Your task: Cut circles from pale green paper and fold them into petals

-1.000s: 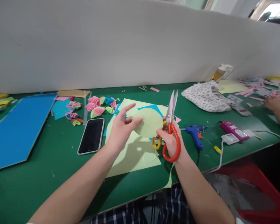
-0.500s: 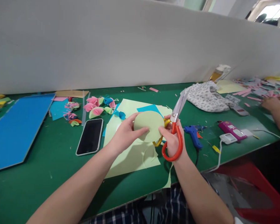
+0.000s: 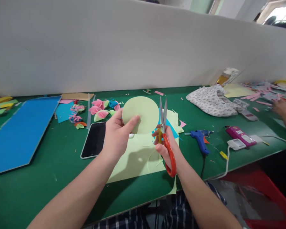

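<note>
Between the thumb and fingers of my left hand [image 3: 116, 135] is a pale green paper disc [image 3: 143, 111], tilted up toward me. My right hand [image 3: 170, 148] grips red-handled scissors [image 3: 170, 157], blades slightly parted and pointing up, just right of the disc's edge. Some of its fingers are hidden behind the handles. Below both hands lies a pale green paper sheet [image 3: 128, 167] with curved offcuts on it. A blue paper piece [image 3: 172, 130] sits on the sheet behind my right hand.
A phone [image 3: 92, 140] and pink, green and blue paper petals [image 3: 98, 109] lie at left, beside a large blue board [image 3: 26, 130]. To the right are a blue glue gun [image 3: 200, 140], a purple power strip [image 3: 240, 136] and a patterned cloth [image 3: 212, 100]. Another person's hand [image 3: 284, 109] works at far right.
My left hand has raised the disc up and to the left. My right hand has let go of the disc's edge, and the scissors have swung upright.
</note>
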Motion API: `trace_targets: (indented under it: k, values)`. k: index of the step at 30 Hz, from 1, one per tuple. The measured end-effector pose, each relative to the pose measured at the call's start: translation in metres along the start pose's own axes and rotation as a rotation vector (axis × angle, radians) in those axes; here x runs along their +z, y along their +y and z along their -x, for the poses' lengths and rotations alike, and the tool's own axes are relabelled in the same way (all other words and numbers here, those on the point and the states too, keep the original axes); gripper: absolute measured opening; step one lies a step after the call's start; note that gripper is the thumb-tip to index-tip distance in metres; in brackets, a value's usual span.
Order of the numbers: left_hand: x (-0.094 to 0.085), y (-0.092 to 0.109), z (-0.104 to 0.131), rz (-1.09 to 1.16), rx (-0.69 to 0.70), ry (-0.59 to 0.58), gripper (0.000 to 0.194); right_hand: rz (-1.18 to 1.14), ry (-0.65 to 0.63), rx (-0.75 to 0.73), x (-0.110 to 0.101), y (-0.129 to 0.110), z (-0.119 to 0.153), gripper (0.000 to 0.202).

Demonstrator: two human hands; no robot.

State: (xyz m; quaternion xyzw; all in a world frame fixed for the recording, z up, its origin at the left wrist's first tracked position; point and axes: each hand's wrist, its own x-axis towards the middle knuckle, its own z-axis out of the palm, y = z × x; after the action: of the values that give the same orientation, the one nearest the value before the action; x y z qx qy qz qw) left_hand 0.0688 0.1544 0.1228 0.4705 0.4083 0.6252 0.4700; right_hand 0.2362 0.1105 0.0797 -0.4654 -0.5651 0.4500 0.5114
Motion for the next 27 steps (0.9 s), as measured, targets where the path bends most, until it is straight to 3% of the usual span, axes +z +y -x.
trace_targets:
  k: [7, 19, 27]
  values:
    - [0.004, -0.003, 0.005, 0.042, 0.022, 0.012, 0.028, 0.07, -0.037, 0.032, 0.002, 0.005, 0.004, 0.079]
    - [0.006, -0.002, 0.01, 0.047, -0.012, -0.026, 0.032, 0.051, -0.049, 0.047, 0.001, -0.004, 0.005, 0.06]
    - [0.001, -0.01, 0.003, -0.043, -0.055, -0.045, 0.038, -0.021, 0.07, 0.056, 0.002, -0.013, 0.002, 0.049]
